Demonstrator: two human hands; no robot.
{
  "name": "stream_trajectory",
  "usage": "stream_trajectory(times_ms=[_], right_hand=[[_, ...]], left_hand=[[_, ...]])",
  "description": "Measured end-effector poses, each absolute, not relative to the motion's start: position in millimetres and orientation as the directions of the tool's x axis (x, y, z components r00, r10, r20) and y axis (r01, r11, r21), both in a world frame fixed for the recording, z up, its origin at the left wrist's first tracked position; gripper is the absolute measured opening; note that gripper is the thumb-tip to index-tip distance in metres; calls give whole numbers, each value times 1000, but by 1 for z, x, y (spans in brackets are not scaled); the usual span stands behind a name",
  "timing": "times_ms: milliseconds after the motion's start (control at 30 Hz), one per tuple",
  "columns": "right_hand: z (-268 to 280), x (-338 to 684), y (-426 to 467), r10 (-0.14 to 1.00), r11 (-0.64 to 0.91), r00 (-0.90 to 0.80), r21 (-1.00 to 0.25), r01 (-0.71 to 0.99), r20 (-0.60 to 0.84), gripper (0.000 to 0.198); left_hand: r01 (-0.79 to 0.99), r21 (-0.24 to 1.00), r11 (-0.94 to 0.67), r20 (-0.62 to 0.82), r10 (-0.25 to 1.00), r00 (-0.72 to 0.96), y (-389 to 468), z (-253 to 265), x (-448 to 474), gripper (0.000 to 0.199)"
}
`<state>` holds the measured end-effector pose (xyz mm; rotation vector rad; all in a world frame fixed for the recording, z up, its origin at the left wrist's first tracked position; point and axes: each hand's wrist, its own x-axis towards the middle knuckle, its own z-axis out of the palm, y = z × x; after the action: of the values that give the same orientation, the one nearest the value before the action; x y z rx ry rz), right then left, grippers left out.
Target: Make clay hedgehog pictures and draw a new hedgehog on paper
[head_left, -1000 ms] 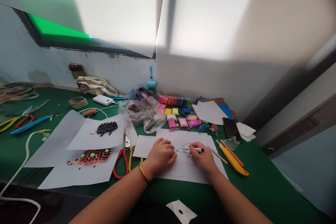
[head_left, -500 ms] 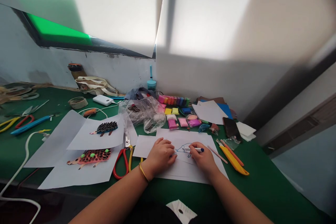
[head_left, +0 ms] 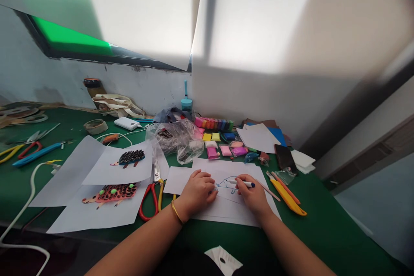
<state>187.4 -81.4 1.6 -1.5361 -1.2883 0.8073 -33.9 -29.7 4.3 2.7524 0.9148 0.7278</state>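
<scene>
A white marker with a dark blue end (head_left: 247, 184) is gripped in my right hand (head_left: 250, 194), its tip on the drawing. The blue outline drawing of an animal (head_left: 223, 183), with a pointed snout and legs, is on a white sheet of paper (head_left: 223, 213). My left hand (head_left: 199, 192) lies flat on the same paper, left of the drawing, fingers spread a little and holding nothing. A gold bangle circles that wrist. Under my right hand part of the sheet is hidden.
Red-and-yellow-handled scissors (head_left: 149, 202) lie left of my left hand. Hedgehog pictures (head_left: 132, 157) on paper are farther left. Bags of coloured clay (head_left: 225, 150) and a crumpled plastic bag (head_left: 177, 138) lie behind the paper. A yellow cutter (head_left: 287, 197) rests at the right.
My right hand with the marker has shifted slightly to the right, and more of the drawing's outline shows. My left hand stays in place.
</scene>
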Motion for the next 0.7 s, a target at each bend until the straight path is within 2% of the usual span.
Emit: stream_trajectory(times_ms=[367,700], right_hand=[[-1,195,-81,948,43,291,-959,282,128,39],[-3,198,-79,937,10,333,-965,263,101,42]], left_hand=[[521,294,-801,387,598,702,-30,5,-35,10],[516,295,-804,398,594,699,-30,5,-36,12]])
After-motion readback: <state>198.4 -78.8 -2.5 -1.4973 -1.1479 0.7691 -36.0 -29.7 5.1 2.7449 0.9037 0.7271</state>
